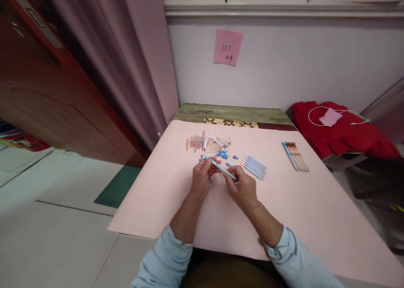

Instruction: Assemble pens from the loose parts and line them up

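Note:
Both my hands hold one light blue pen (221,168) over the pink table (315,204). My left hand (202,182) pinches its upper end near the blue tip, fingers closed. My right hand (243,189) grips the lower end, fingers curled round it. Just beyond the hands lie small blue caps (223,154), a row of light blue pen barrels (253,166), and a heap of clear and white pen parts (210,143).
A bundle of assembled pens (295,156) lies at the right of the table. A red cloth (341,132) with a white cable sits on a seat to the right. A pink note (227,47) hangs on the wall. Curtain and wooden door stand left.

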Available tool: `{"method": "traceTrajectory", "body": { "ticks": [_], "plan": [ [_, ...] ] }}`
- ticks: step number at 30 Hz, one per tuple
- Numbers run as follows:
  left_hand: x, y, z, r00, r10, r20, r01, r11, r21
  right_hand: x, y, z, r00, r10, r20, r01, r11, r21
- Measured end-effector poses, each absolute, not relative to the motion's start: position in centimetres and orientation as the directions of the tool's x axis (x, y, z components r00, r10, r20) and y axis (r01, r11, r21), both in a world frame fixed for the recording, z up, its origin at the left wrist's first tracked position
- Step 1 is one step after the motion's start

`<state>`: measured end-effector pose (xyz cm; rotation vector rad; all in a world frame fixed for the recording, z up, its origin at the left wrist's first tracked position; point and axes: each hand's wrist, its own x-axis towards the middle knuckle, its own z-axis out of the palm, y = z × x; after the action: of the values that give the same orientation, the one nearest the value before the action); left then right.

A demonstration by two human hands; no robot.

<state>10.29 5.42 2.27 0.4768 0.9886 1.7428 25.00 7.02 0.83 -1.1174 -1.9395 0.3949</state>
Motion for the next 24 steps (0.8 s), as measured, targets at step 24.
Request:
{"method": "traceTrajectory", "body": {
  "ticks": [24],
  "plan": [
    [10.28, 5.56, 1.65, -0.354, 0.93, -0.101, -0.538, -0.114, 0.835, 24.99, 6.85, 1.18, -0.231, 0.821, 0.523, 0.519, 0.558, -0.647]
  ]
}}
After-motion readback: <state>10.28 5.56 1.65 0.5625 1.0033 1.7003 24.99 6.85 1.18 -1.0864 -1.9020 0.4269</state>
